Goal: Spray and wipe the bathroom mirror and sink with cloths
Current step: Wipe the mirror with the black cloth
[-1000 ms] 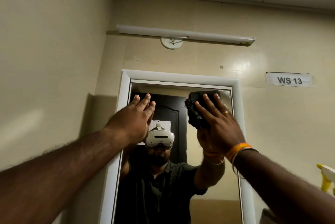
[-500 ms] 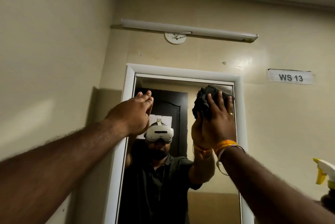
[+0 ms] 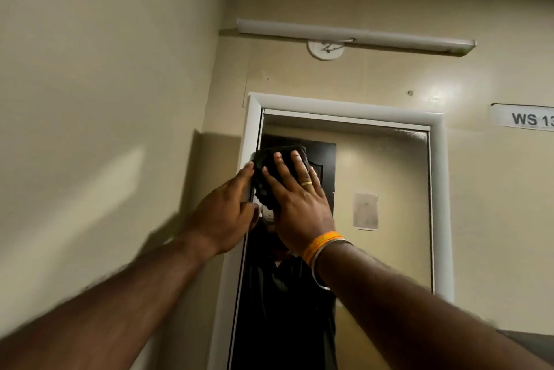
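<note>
A tall wall mirror (image 3: 386, 177) in a white frame (image 3: 344, 105) fills the middle of the view. My right hand (image 3: 299, 204), with a gold ring and orange wristbands, presses a dark cloth (image 3: 266, 165) flat against the glass near the mirror's upper left edge. My left hand (image 3: 227, 210) rests on the left side of the frame, fingers curled around its edge, touching the cloth. The person's reflection in dark clothes shows below the hands. The sink and spray bottle are out of view.
A side wall (image 3: 105, 129) stands close on the left. A tube light (image 3: 353, 35) hangs above the mirror. A label reading "WS 13" (image 3: 524, 119) is on the wall at right. A dark ledge (image 3: 527, 342) shows at lower right.
My right hand has swept the cloth from the mirror's upper right across to its upper left. My left hand shifted left onto the frame edge. The spray bottle dropped out of view.
</note>
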